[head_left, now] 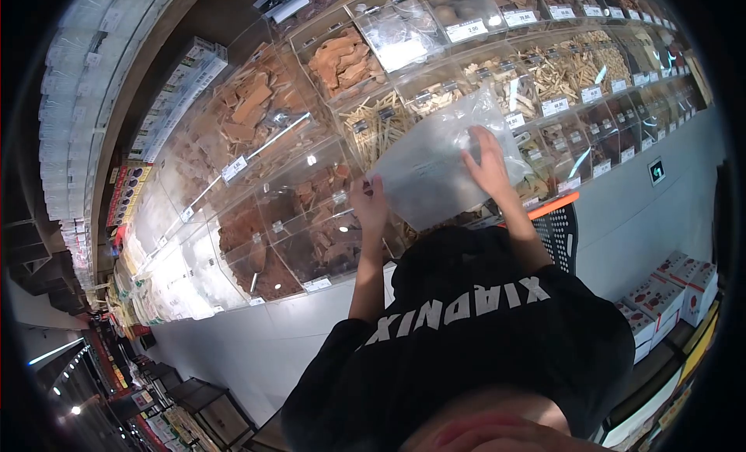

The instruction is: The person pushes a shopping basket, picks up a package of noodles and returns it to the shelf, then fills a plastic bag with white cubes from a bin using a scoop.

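Observation:
A large translucent plastic bag (435,172) is spread out in front of my chest, over the clear bins. My left hand (368,202) is at the bag's left edge, its fingers bent together on the plastic. My right hand (488,166) lies on the right part of the bag with its fingers spread. Beneath and around the bag are bins of pale dried sticks (371,130). Left of my left hand is a clear bin of reddish-brown pieces (315,211).
Brown slabs fill a bin (342,60) further up. A perforated basket with an orange handle (553,206) stands at my right. White and red boxes (657,300) are stacked low on the right. Stacked clear containers (74,118) line the far left.

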A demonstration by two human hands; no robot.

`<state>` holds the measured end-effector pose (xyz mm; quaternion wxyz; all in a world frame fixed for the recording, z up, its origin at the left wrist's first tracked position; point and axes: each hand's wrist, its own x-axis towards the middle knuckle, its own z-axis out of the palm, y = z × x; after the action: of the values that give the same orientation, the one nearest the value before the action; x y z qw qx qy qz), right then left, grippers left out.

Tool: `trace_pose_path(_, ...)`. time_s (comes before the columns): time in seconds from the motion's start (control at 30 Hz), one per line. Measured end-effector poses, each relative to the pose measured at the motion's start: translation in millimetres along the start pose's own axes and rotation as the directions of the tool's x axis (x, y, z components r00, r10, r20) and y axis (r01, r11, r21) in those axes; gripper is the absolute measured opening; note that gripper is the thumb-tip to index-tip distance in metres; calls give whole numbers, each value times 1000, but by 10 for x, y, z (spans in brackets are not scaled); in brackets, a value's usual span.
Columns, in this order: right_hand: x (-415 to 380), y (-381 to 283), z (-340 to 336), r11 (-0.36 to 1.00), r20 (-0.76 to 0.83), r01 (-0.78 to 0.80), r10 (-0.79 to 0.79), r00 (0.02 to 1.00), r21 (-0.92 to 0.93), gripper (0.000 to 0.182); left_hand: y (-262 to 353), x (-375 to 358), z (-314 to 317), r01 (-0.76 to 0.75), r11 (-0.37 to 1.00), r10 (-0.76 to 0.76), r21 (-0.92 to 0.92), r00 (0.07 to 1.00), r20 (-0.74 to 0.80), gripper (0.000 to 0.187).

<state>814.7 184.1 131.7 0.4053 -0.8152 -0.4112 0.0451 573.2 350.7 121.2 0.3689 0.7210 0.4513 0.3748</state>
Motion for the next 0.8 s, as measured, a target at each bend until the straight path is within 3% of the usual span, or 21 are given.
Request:
trace_pose_path(0.1,44,249,-5,988,-131,-146,139,982,-49,62,-171,58,-70,110,959,-100,-260,994,52,17)
trace_pose_path(0.17,80,391,-46,960,-141,-267,253,957,-87,63,-247,114,-99,119,950,-93,-288,990,103,18)
trace_pose_path(0.27,88,583,-12,941,-189,-316,291,938,-123,62,-115,150,-35,197,889,-144,-414,977,158,18)
trace_pose_path(0.37,138,594,-101,882,29,-471,470,882,24,52,-75,212,14,234,872,-156,-431,965,209,18)
trace_pose_path(0.47,162,716,8,873,114,-445,430,895,202,35,-61,380,75,224,910,-142,-349,959,244,18)
trace_pose_path(0.5,211,681,6,879,78,-398,391,917,262,33,-44,471,80,216,924,-138,-316,959,249,18)
trace_pose_path(0.6,542,384,-102,888,-16,-262,289,957,378,29,205,876,97,-21,986,40,-168,993,108,19)
trace_pose_path(0.67,891,198,-240,900,-37,-208,240,970,383,32,355,1232,-6,107,990,-94,-94,986,139,17)
trace_pose_path(0.73,1308,-31,-319,923,-117,-114,168,979,367,31,465,1657,-29,-99,990,106,-102,992,70,16)
trace_pose_path(0.8,1748,-315,-419,936,-110,-96,141,984,338,32,529,2106,-5,-225,974,225,7,974,-11,20)
